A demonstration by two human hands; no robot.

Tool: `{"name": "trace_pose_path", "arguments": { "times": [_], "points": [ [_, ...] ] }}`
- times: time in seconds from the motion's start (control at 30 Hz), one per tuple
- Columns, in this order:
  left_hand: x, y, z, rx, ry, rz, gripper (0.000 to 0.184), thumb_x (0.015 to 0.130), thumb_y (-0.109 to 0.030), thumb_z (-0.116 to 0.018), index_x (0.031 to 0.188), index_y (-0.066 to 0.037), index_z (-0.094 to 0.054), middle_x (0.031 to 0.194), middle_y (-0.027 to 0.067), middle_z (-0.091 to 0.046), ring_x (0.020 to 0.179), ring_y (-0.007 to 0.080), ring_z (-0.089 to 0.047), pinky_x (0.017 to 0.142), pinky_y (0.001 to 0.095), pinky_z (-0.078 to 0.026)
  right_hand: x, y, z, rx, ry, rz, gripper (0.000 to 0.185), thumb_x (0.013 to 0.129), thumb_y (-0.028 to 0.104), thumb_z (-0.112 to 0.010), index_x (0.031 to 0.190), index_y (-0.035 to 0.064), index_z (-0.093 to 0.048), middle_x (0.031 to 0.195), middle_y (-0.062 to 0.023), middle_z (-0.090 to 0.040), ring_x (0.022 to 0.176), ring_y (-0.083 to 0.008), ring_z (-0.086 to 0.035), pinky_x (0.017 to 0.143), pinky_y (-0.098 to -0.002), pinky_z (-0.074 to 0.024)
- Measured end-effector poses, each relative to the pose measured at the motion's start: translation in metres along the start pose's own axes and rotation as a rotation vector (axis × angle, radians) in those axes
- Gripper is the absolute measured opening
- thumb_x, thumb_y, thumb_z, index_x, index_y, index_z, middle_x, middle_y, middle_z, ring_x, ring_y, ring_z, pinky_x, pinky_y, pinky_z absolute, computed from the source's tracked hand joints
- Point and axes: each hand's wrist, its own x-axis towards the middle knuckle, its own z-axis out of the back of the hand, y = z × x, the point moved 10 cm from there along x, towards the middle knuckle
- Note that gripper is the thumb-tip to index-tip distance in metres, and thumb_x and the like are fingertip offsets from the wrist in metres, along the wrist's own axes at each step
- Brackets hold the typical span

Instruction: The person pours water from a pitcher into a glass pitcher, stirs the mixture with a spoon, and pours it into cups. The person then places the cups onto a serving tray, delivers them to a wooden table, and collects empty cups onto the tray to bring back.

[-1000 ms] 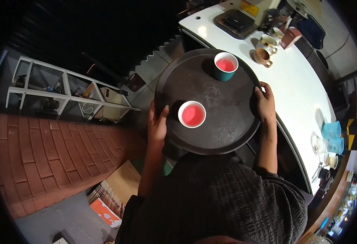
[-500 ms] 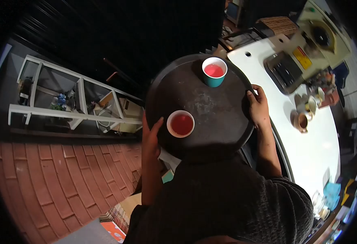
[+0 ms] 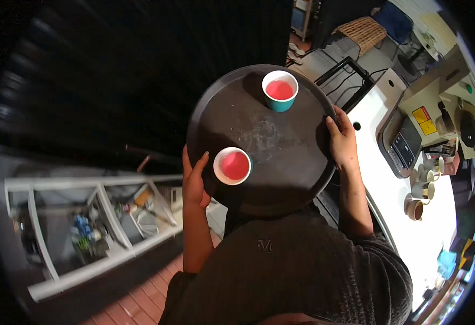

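Observation:
Between my hands is a round dark serving tray [image 3: 286,151] with whitish smudges near its middle. My left hand [image 3: 195,181] grips its left edge, thumb over the rim and the other fingers partly hidden. On the opposite edge my right hand [image 3: 342,138] is closed round the rim, thumb on top. Two paper cups with red drink stand upright on the tray. The far teal cup [image 3: 279,103] is near the tray's far rim. The near cup [image 3: 217,169] stands close to my left thumb.
To the right runs a white counter [image 3: 381,189] with several mugs [image 3: 423,190] and a cream-coloured machine [image 3: 427,119]. A white shelf frame [image 3: 86,273] holding assorted items is at left. Dark curtain [image 3: 140,70] hangs ahead. A wicker piece [image 3: 361,33] lies beyond the counter.
My view has turned leftward, so the counter, machine and mugs sit farther right and the shelf sits lower. Both hands still hold the tray, and the drink in the near cup has shifted.

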Motion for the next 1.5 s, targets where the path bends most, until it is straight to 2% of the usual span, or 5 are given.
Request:
{"name": "trace_pose_path", "arguments": {
  "times": [0.33, 0.67, 0.93, 1.03, 1.5],
  "points": [
    [0.231, -0.050, -0.090, 0.083, 0.445, 0.115, 0.059, 0.095, -0.006, -0.051, 0.148, -0.008, -0.025, 0.134, 0.0105, -0.049, 0.118, 0.0191, -0.051, 0.100, 0.0328, -0.040, 0.079, 0.010, -0.024, 0.022, -0.318, -0.106, 0.037, 0.093, 0.017, -0.061, 0.125, -0.0018, -0.053, 0.107, -0.0109, -0.064, 0.098, -0.0149, -0.059, 0.084, -0.0279, -0.0466],
    [0.377, -0.030, -0.283, 0.346, 0.628, 0.184, 0.055, 0.090, -0.014, -0.062, 0.140, -0.009, -0.041, 0.126, 0.0081, -0.055, 0.113, 0.0190, -0.054, 0.094, 0.0327, -0.045, 0.164, 0.012, 0.042, 0.116, -0.663, -0.111, 0.022, 0.093, 0.016, -0.063, 0.098, 0.0034, -0.045, 0.078, -0.0064, -0.064, 0.067, -0.0075, -0.056, 0.055, -0.0208, -0.0423],
    [0.429, 0.001, -0.455, 0.435, 0.870, 0.295, 0.057, 0.088, -0.014, -0.064, 0.140, -0.007, -0.042, 0.126, 0.0080, -0.056, 0.112, 0.0183, -0.055, 0.094, 0.0312, -0.045, 0.209, 0.022, 0.101, 0.199, -0.910, -0.182, 0.025, 0.091, 0.017, -0.065, 0.104, 0.0009, -0.050, 0.092, -0.0078, -0.063, 0.078, -0.0084, -0.056, 0.065, -0.0230, -0.0445],
    [0.434, 0.016, -0.522, 0.434, 1.017, 0.381, 0.057, 0.088, -0.013, -0.066, 0.138, -0.003, -0.043, 0.124, 0.0078, -0.057, 0.113, 0.0169, -0.055, 0.096, 0.0279, -0.042, 0.224, 0.049, 0.117, 0.006, -0.933, -0.162, 0.040, 0.090, 0.015, -0.063, 0.124, -0.0043, -0.051, 0.104, -0.0097, -0.063, 0.096, -0.0165, -0.057, 0.086, -0.0287, -0.0441],
    [0.466, 0.101, -0.770, 0.670, 1.500, 0.550, 0.063, 0.090, -0.019, -0.066, 0.143, -0.001, -0.036, 0.130, 0.0104, -0.054, 0.122, 0.0171, -0.048, 0.100, 0.0278, -0.037, 0.279, 0.070, 0.136, -0.011, -1.499, -0.258, 0.038, 0.093, 0.019, -0.059, 0.120, -0.0061, -0.051, 0.110, -0.0137, -0.059, 0.101, -0.0203, -0.054, 0.092, -0.0319, -0.0414]
  ]
}}
